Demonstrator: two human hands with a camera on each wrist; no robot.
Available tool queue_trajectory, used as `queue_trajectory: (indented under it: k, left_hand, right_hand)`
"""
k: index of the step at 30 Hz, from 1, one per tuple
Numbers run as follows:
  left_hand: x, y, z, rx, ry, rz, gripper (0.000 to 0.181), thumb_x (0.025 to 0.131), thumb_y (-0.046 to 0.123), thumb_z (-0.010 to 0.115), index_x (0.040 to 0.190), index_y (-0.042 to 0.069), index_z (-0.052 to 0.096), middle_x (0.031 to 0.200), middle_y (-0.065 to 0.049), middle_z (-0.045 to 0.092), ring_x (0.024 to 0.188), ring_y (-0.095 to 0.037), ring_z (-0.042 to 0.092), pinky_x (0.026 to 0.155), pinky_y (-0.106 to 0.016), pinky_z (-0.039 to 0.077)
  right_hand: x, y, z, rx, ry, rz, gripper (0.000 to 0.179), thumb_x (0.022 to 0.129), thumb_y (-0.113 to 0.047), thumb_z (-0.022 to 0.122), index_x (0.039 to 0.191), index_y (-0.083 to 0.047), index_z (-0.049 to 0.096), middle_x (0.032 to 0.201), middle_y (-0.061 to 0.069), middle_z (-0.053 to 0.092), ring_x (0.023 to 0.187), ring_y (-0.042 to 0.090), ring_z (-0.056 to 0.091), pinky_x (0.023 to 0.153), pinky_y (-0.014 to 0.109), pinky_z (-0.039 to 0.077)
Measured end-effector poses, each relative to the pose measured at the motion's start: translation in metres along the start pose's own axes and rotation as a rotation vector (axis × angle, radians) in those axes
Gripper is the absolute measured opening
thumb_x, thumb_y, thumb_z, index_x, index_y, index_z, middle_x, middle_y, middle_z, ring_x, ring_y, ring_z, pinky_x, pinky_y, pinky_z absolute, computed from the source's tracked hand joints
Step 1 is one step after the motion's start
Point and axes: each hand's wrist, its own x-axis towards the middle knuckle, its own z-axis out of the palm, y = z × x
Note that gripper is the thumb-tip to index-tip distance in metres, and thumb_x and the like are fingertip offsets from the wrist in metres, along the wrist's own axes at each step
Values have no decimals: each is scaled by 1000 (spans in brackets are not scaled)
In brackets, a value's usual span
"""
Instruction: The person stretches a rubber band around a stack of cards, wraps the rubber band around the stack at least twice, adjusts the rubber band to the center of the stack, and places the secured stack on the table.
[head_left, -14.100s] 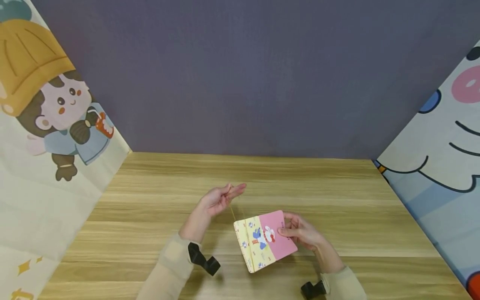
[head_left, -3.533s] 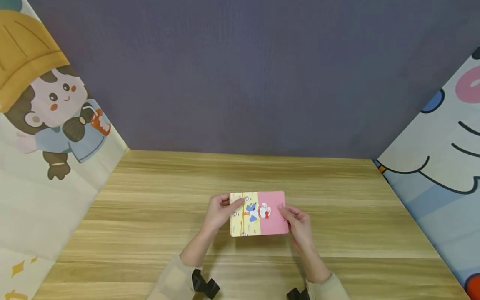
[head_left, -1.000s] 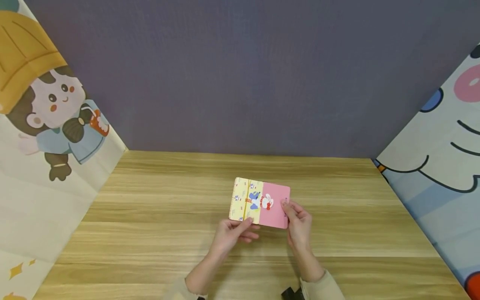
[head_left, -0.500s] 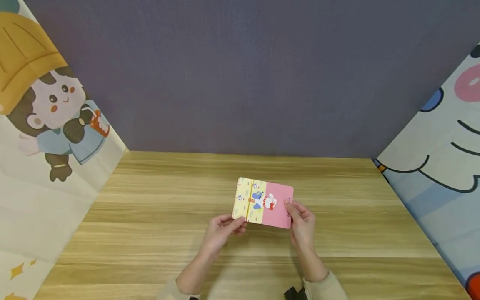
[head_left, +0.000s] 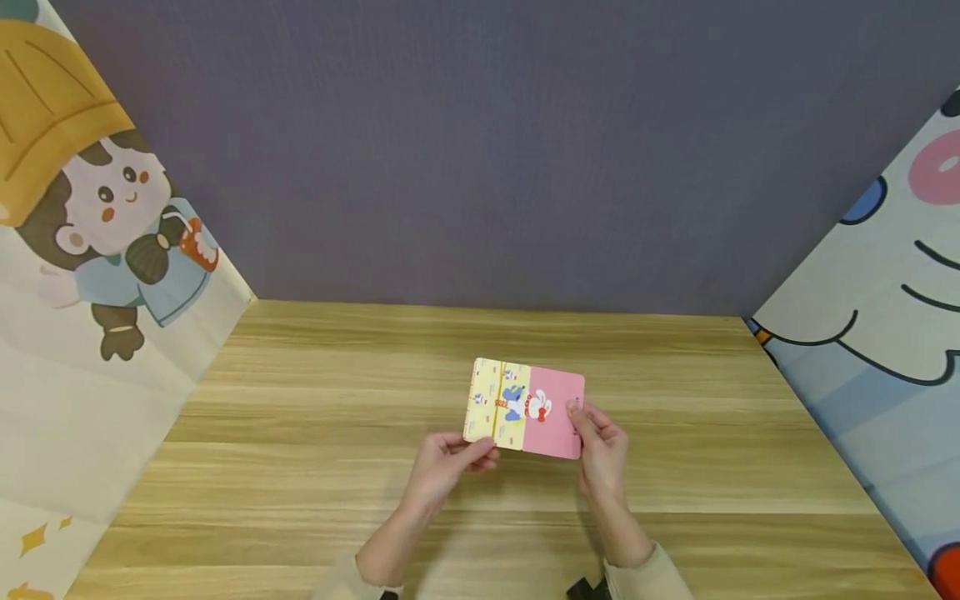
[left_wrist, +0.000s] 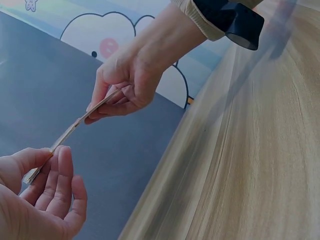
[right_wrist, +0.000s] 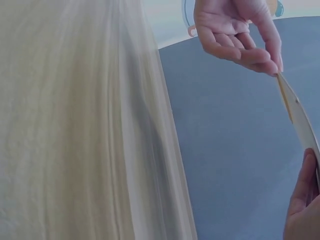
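My left hand pinches the notebook at its near left corner, my right hand its right edge; the band could slip off if my left drags it

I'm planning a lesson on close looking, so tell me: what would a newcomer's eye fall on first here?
Probably the pink-and-yellow booklet, held above the table between the left hand at its near edge and the right hand at its right end. A thin yellow band crosses its yellow part. Next, perhaps, the big cartoon figure in an orange-yellow hat, on the left-hand wall.
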Motion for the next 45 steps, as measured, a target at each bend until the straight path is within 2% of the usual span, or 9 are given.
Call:
queue_trajectory:
  k: [6, 7, 11, 18, 27, 31, 35, 38, 45]
  left_hand:
    - [1, 0, 0, -13, -4, -26, 26, 79, 3, 64, 93, -18, 56, 76, -17, 66, 65, -18, 64, 70, -34, 54]
    - [1, 0, 0, -13, -4, -31, 26, 79, 2, 64, 93, -18, 56, 76, -17, 65, 66, -18, 64, 70, -34, 53]
    - [1, -1, 0, -11, -16, -35, 26, 79, 2, 64, 94, -17, 56, 76, -19, 65, 67, -19, 65, 71, -35, 53]
    - [-1, -4, 1, -21, -31, -26, 26, 80, 3, 63, 94, -18, 56, 76, -21, 65, 67, -21, 65, 73, -37, 52]
    - [-1, -7, 2, -47, -48, -27, 25, 81, 1, 61, 94, -19, 55, 76, -21, 64, 69, -23, 65, 72, -38, 52]
    - [-3, -9, 8, -34, -69, -33, 26, 80, 3, 63, 97, -15, 56, 78, -22, 64, 70, -26, 65, 71, -38, 53]
    - [-4, -9, 12, -37, -39, -42, 28, 79, 6, 65, 99, -12, 57, 80, -21, 65, 72, -26, 65, 69, -38, 53]
    - [-3, -7, 12, -38, -19, -55, 28, 78, 7, 66, 97, -12, 57, 79, -21, 65, 71, -26, 65, 67, -36, 54]
    - [-4, -2, 7, 4, -51, -56, 30, 78, 10, 67, 97, -11, 58, 80, -20, 65, 70, -24, 65, 67, -36, 54]
  right_hand:
    - [-4, -1, 2, -14, 12, 19, 35, 76, -22, 71, 96, 5, 62, 85, 16, 64, 67, 19, 62, 56, 29, 54]
    - [-8, -11, 5, 19, -21, 11, 30, 77, -18, 69, 95, 5, 62, 84, 16, 64, 67, 19, 62, 56, 29, 54]
    - [-11, -13, 6, 1, -23, 8, 29, 77, -19, 69, 94, 4, 63, 85, 15, 64, 68, 18, 62, 57, 29, 54]
    - [-8, -2, 3, -68, 52, 15, 37, 72, -25, 73, 95, 3, 63, 84, 16, 64, 69, 21, 63, 61, 33, 54]
    - [-14, -3, 4, -69, 69, -12, 33, 74, -20, 71, 95, 4, 63, 82, 15, 65, 68, 21, 63, 59, 31, 54]
    - [-18, -2, 8, -95, 33, -14, 33, 75, -20, 71, 95, 4, 63, 80, 15, 66, 67, 21, 64, 58, 32, 54]
    - [-18, -1, 12, -67, -4, -18, 32, 75, -20, 71, 93, 5, 63, 79, 15, 65, 65, 21, 63, 55, 31, 54]
    - [-14, -1, 12, -48, -26, -32, 30, 76, -19, 70, 92, 6, 63, 75, 14, 66, 60, 18, 62, 50, 29, 53]
    - [-16, -12, 11, -2, -108, -50, 22, 78, -15, 69, 87, 5, 64, 68, 10, 65, 56, 14, 59, 47, 25, 52]
